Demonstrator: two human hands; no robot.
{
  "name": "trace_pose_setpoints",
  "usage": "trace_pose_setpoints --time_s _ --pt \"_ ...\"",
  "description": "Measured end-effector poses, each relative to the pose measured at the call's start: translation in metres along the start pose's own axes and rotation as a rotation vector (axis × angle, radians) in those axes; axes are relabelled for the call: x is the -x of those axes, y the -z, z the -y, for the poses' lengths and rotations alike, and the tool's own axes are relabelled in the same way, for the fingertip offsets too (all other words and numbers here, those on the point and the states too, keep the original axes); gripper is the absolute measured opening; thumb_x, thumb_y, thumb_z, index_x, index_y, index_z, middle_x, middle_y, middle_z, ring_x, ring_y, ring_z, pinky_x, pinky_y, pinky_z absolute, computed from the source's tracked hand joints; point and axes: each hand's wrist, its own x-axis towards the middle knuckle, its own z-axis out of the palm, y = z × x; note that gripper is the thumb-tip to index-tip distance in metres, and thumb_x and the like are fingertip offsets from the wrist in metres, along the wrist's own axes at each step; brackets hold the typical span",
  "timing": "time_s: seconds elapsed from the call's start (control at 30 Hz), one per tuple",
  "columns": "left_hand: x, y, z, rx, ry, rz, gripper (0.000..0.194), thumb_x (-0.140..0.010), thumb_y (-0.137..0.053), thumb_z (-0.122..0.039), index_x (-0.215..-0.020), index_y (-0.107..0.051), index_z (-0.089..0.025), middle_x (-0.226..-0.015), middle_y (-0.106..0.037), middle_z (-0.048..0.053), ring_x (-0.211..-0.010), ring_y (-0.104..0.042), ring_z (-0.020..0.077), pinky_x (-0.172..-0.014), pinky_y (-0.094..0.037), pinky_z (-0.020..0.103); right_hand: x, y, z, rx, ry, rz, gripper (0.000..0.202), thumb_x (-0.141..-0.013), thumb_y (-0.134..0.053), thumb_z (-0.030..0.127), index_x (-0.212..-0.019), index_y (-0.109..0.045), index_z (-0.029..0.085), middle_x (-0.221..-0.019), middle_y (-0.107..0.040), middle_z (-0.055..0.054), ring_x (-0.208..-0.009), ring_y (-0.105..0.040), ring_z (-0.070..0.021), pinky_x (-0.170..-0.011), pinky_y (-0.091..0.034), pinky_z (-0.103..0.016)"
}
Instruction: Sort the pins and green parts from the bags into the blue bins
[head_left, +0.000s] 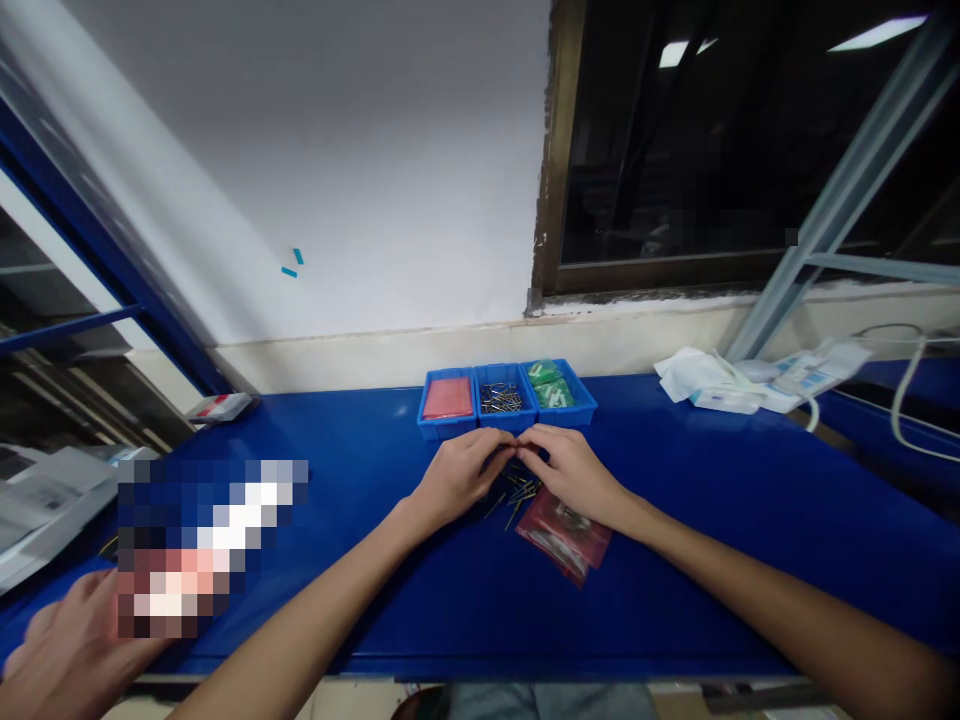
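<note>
My left hand (463,470) and my right hand (574,472) meet fingertip to fingertip over the blue table (420,600). Both are closed in a pinch, and whatever lies between the fingers is too small or hidden to make out. Just below the fingertips lies a loose pile of thin metal screw-like pieces (517,490), partly covered by my hands. Red see-through plastic bags (559,540) with small parts inside lie beneath my right wrist.
Behind my hands stand three joined blue bins: one with red bags (448,397), one with loose screw-like pieces (501,398), one with green bags (551,388). Another person's hand (82,640) is at lower left, beside a blurred-out patch. White packaging (712,380) lies at back right.
</note>
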Motion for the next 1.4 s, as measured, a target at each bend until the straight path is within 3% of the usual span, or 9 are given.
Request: trace_pose_setpoints --time_s 0.33,0.57,0.8,1.0,1.1,1.23,1.4 --pt "-0.002 0.004 0.001 -0.04 -0.018 0.009 0.016 -0.1 -0.048 -0.025 -0.105 -0.062 -0.019 -0.096 -0.066 0.006 -0.089 -0.063 0.0162 -0.081 -0.053 0.029 0.002 0.002 -0.001 0.081 0.05 -0.01 0.02 -0.099 -0.048 0.021 -0.09 -0.065 0.019 -0.084 -0.066 -0.004 -0.082 -0.061 -0.0184 -0.074 -0.044 -0.029" --pt "-0.001 0.001 0.001 -0.033 0.031 -0.019 0.027 -0.098 -0.05 -0.02 -0.123 -0.059 -0.019 -0.097 -0.067 0.006 -0.088 -0.063 0.0165 -0.079 -0.053 0.029 0.0 0.001 0.001 0.01 0.014 -0.045 0.015 -0.096 -0.053 0.022 -0.087 -0.064 0.019 -0.084 -0.066 -0.003 -0.08 -0.061 -0.0176 -0.073 -0.044 -0.029" --pt "-0.006 0.001 -0.004 0.217 0.199 -0.098 0.01 -0.093 -0.061 -0.022 -0.1 -0.066 -0.018 -0.088 -0.071 0.002 -0.077 -0.066 0.0133 -0.07 -0.05 0.023 -0.001 -0.002 0.002 -0.115 -0.071 -0.026 0.009 -0.091 -0.059 0.019 -0.088 -0.068 0.019 -0.08 -0.07 -0.001 -0.073 -0.063 -0.0154 -0.068 -0.043 -0.026" --pt "-0.006 0.001 -0.002 0.144 0.225 -0.103 0.01 -0.09 -0.067 -0.027 -0.086 -0.067 -0.018 -0.078 -0.069 -0.002 -0.066 -0.061 0.0107 -0.06 -0.045 0.02 -0.004 0.005 0.004 -0.069 -0.017 -0.092 0.015 -0.094 -0.054 0.02 -0.086 -0.067 0.019 -0.082 -0.068 -0.002 -0.076 -0.062 -0.0158 -0.071 -0.044 -0.027" --pt "-0.006 0.001 -0.003 0.171 0.227 -0.114 0.011 -0.091 -0.066 -0.027 -0.098 -0.064 -0.018 -0.084 -0.071 -0.001 -0.068 -0.062 0.0111 -0.063 -0.047 0.021 -0.008 0.006 0.005 -0.19 -0.056 -0.101 0.012 -0.093 -0.056 0.023 -0.089 -0.067 0.019 -0.085 -0.069 -0.003 -0.078 -0.063 -0.0166 -0.073 -0.046 -0.028" --pt "-0.007 0.002 -0.006 0.234 0.258 -0.134 0.027 -0.092 -0.064 -0.027 -0.117 -0.057 -0.019 -0.084 -0.073 0.0 -0.067 -0.064 0.0127 -0.062 -0.048 0.022 -0.014 0.003 0.004 -0.436 -0.144 -0.045 0.012 -0.091 -0.06 0.028 -0.089 -0.066 0.018 -0.086 -0.07 -0.003 -0.082 -0.065 -0.0179 -0.074 -0.047 -0.029" --pt "-0.009 0.003 -0.004 0.231 0.249 -0.164 0.032 -0.09 -0.065 -0.023 -0.119 -0.052 -0.02 -0.088 -0.072 0.001 -0.075 -0.067 0.0136 -0.067 -0.05 0.024 -0.03 0.008 0.008 -0.226 -0.023 -0.039 0.014 -0.095 -0.051 0.022 -0.089 -0.063 0.019 -0.085 -0.068 -0.001 -0.078 -0.062 -0.0158 -0.073 -0.043 -0.028"
